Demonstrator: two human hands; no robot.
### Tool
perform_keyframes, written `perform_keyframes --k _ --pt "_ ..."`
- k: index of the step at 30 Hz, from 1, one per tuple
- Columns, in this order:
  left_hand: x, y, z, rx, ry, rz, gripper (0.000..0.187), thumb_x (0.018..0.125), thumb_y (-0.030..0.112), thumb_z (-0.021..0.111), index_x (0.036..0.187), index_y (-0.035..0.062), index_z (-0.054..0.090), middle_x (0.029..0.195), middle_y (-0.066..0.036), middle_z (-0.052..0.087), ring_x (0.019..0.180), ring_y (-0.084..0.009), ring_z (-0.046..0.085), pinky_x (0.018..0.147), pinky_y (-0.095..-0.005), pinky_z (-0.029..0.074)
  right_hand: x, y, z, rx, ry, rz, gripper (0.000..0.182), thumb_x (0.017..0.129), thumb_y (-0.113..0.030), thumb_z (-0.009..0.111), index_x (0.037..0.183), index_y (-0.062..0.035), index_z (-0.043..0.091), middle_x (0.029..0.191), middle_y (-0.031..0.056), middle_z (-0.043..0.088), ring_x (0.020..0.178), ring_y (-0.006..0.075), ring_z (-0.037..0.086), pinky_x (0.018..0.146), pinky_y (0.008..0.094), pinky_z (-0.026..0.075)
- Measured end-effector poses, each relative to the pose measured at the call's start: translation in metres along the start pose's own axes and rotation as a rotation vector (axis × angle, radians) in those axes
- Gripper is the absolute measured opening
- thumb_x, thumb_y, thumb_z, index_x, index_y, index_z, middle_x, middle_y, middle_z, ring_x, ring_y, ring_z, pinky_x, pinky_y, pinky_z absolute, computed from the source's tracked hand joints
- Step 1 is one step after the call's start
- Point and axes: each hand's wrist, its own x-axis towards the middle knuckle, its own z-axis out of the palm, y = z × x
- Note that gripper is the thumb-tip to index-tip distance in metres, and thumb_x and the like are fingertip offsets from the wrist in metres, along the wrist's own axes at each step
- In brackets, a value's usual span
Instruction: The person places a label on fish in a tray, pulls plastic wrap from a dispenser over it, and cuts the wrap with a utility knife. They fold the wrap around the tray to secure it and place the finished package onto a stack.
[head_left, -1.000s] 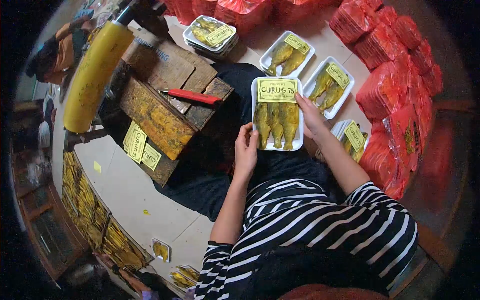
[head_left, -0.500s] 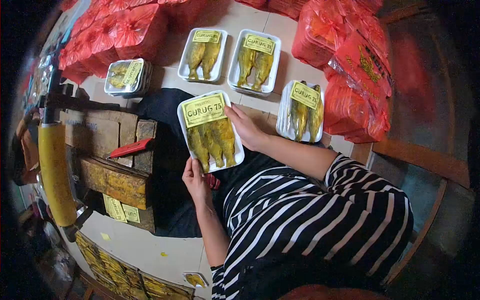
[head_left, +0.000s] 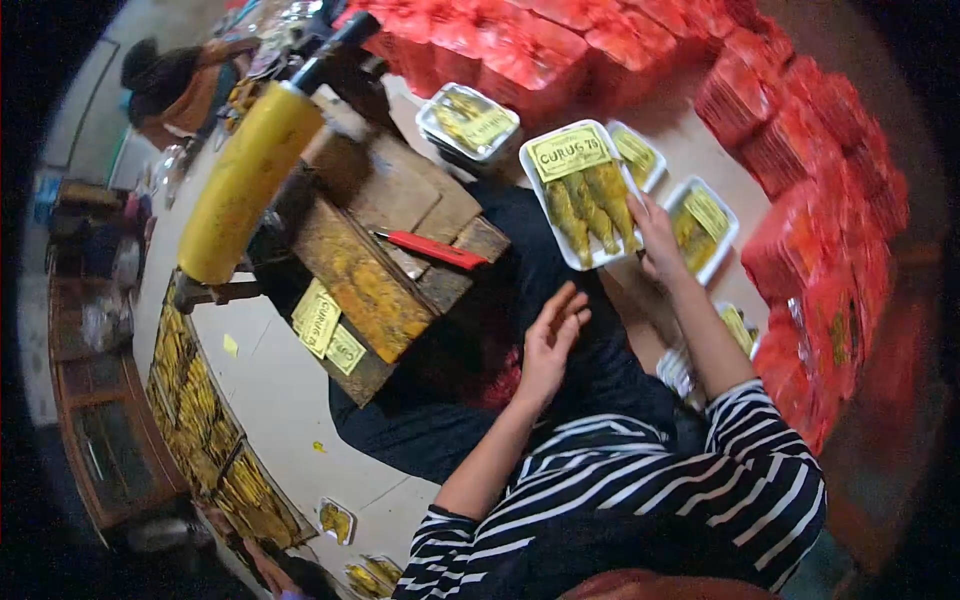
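Note:
My right hand (head_left: 655,240) grips the lower right edge of a white foam tray (head_left: 578,258) of several yellow fish, tilted and topped by a yellow "CURUG 75" label. My left hand (head_left: 552,345) is below and left of that tray, holding nothing, fingers apart and slightly curled. Behind and beside the held tray are two more labelled trays, one partly hidden (head_left: 648,160) and one to the right (head_left: 722,255). A stack of smaller packs (head_left: 468,122) lies at the upper left of it. Another labelled pack (head_left: 740,325) is partly behind my right forearm.
Red plastic bags (head_left: 800,220) line the top and right. A red cutter (head_left: 435,248) and loose labels (head_left: 318,318) lie on a stained wooden stand (head_left: 365,285), beside a yellow roll (head_left: 245,190). Rows of fish (head_left: 195,400) lie lower left. Another person (head_left: 185,90) is upper left; someone's hand (head_left: 270,570) is bottom left.
The view has swung left, bringing the other person into sight. My left hand has let go of the tray; my right hand holds it alone, nearer the other trays.

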Motion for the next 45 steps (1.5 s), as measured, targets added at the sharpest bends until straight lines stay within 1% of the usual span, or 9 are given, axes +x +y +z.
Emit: perform_keyframes --k 11,15,18,26,29,31,36,39,45 --pt "-0.052 0.007 -0.11 0.094 0.021 -0.169 0.05 0.088 0.03 0.05 0.128 0.0015 0.038 0.12 -0.009 0.05 0.109 -0.0192 0.05 0.091 -0.0302 0.038 0.263 0.004 0.159 -0.422 -0.331 -0.354 0.032 0.081 -0.019 0.061 0.106 0.001 0.056 0.098 0.0083 0.061 0.087 0.0142 0.057 0.078 0.0277 0.045" --pt "-0.078 0.024 -0.132 0.012 0.183 -0.119 0.051 0.087 0.035 0.05 0.125 0.0018 0.041 0.12 -0.01 0.051 0.107 -0.0187 0.052 0.081 -0.0271 0.043 0.262 -0.011 0.188 -1.182 -0.033 -0.996 0.046 0.082 -0.018 0.052 0.122 0.0018 0.041 0.114 0.0224 0.049 0.106 0.0342 0.046 0.091 0.0408 0.036" --pt "-0.102 0.023 -0.151 -0.043 0.555 0.032 0.038 0.088 0.03 0.049 0.11 0.0003 0.052 0.098 -0.008 0.06 0.087 -0.0139 0.058 0.072 -0.0249 0.044 0.235 -0.035 0.207 -1.045 -0.036 -1.325 0.044 0.085 -0.025 0.053 0.119 0.0015 0.046 0.114 0.0204 0.05 0.109 0.0329 0.044 0.095 0.0392 0.031" --pt "-0.199 -0.015 -0.258 -0.061 1.707 0.248 0.022 0.087 0.022 0.051 0.088 0.0011 0.058 0.075 -0.002 0.057 0.073 -0.0103 0.053 0.065 -0.0216 0.041 0.029 -0.083 0.311 -0.993 -0.842 -1.279 0.03 0.076 -0.004 0.055 0.107 -0.0041 0.056 0.102 0.0114 0.057 0.096 0.0282 0.052 0.087 0.0339 0.039" --pt "-0.25 -0.104 -0.317 0.156 1.898 0.125 0.026 0.084 0.026 0.055 0.097 0.0038 0.057 0.091 -0.006 0.058 0.087 -0.017 0.054 0.078 -0.0278 0.042 -0.021 -0.072 0.353 -1.277 -1.088 -1.352 0.036 0.076 -0.006 0.052 0.112 -0.0083 0.054 0.112 0.0098 0.053 0.107 0.0262 0.045 0.094 0.035 0.032" --pt "-0.282 -0.147 -0.341 0.325 2.043 -0.307 0.033 0.081 0.027 0.058 0.105 0.0043 0.053 0.101 -0.011 0.055 0.099 -0.0225 0.051 0.086 -0.0332 0.039 -0.039 -0.057 0.378 -1.309 -1.185 -1.44 0.04 0.076 -0.011 0.053 0.116 -0.0113 0.052 0.116 0.0078 0.051 0.109 0.0253 0.043 0.097 0.0406 0.028" --pt "-0.342 -0.144 -0.363 0.33 2.097 -0.779 0.051 0.076 0.028 0.061 0.119 0.0055 0.045 0.115 -0.017 0.05 0.112 -0.0296 0.042 0.096 -0.041 0.032 -0.006 -0.014 0.401 -1.751 -1.036 -1.463 0.051 0.075 -0.023 0.059 0.123 -0.0157 0.046 0.12 0.0047 0.048 0.113 0.0247 0.042 0.098 0.0552 0.021" --pt "-0.374 -0.162 -0.398 0.4 2.158 -0.715 0.053 0.077 0.026 0.06 0.121 0.0017 0.041 0.119 -0.02 0.047 0.115 -0.0323 0.04 0.098 -0.0406 0.029 -0.024 -0.022 0.412 -1.877 -1.084 -1.17 0.056 0.073 -0.027 0.063 0.124 -0.0154 0.044 0.121 0.0055 0.047 0.115 0.0251 0.041 0.097 0.0593 0.02" --pt "-0.419 -0.185 -0.441 0.407 2.138 -0.721 0.063 0.079 0.026 0.058 0.131 0.0057 0.03 0.124 -0.021 0.042 0.116 -0.0345 0.039 0.098 -0.0422 0.031 0.014 -0.003 0.403 -1.819 -1.029 -1.265 0.054 0.075 -0.027 0.063 0.123 -0.0142 0.043 0.121 0.008 0.047 0.116 0.0303 0.04 0.095 0.0614 0.02"
